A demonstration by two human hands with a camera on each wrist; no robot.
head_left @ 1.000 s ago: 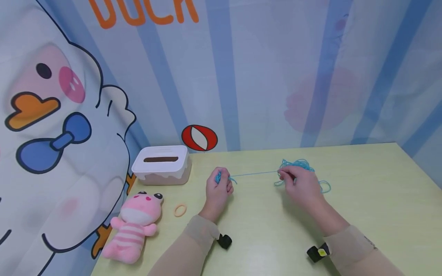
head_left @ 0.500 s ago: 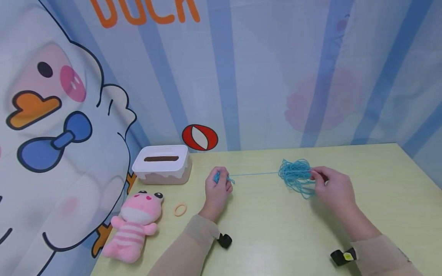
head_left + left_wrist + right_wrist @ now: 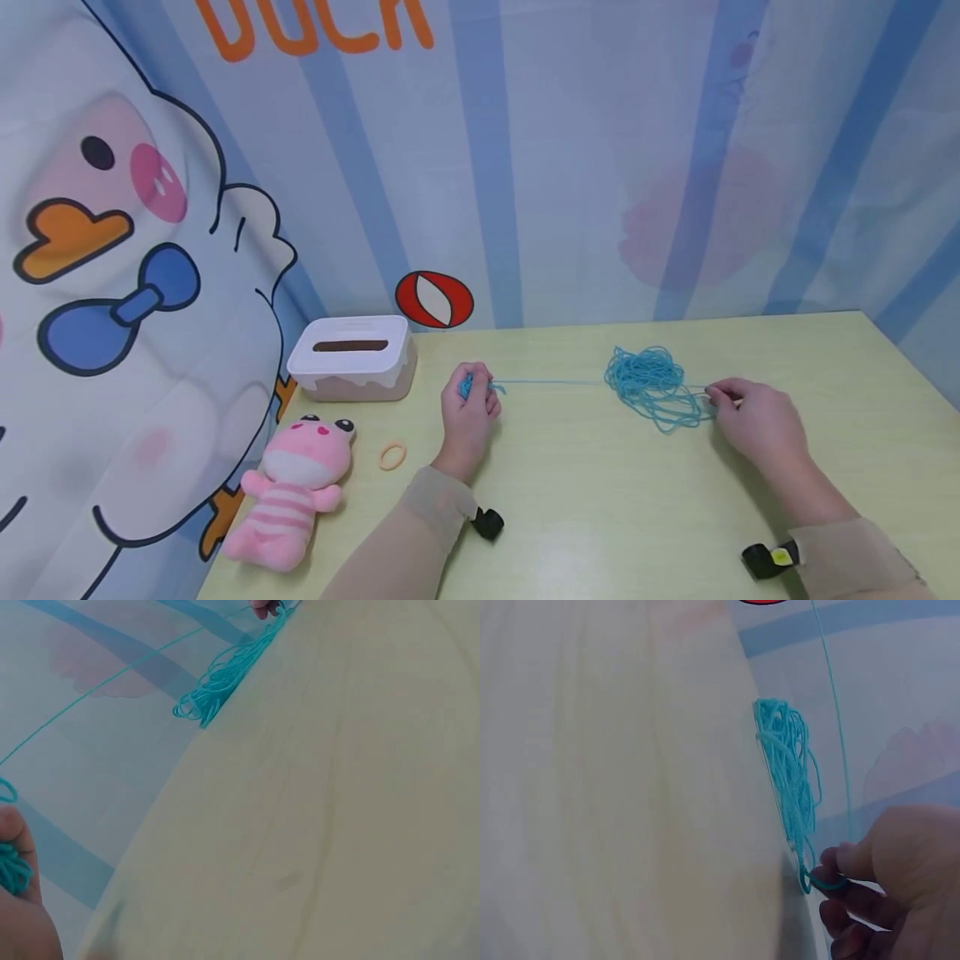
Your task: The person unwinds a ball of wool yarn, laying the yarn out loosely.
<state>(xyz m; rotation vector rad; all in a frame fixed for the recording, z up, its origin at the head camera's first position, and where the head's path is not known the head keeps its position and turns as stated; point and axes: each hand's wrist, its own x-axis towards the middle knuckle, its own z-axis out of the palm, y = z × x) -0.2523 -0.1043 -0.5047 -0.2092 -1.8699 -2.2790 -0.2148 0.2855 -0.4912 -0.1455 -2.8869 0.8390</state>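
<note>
My left hand (image 3: 468, 421) grips a small wad of blue yarn (image 3: 13, 870) in its curled fingers, with a short loop sticking out. From it a taut strand (image 3: 551, 382) runs right to my right hand (image 3: 761, 421), which pinches the yarn between thumb and fingertips. Beneath the strand, between the two hands, a loose tangled heap of blue yarn (image 3: 645, 379) lies on the table. In the right wrist view the right thumb and forefinger hold the strand beside the heap (image 3: 784, 765), with a loop trailing from them to it.
A pink striped plush toy (image 3: 288, 500) lies at the table's left side. Near it are a small peach-coloured ring (image 3: 392, 456) and a white-lidded tissue box (image 3: 351, 358). A printed curtain (image 3: 555, 167) hangs behind the pale table (image 3: 585, 517).
My right hand has moved right, past the yarn heap, drawing the strand longer. The heap is now uncovered and trails toward that hand. The left hand has stayed nearly still.
</note>
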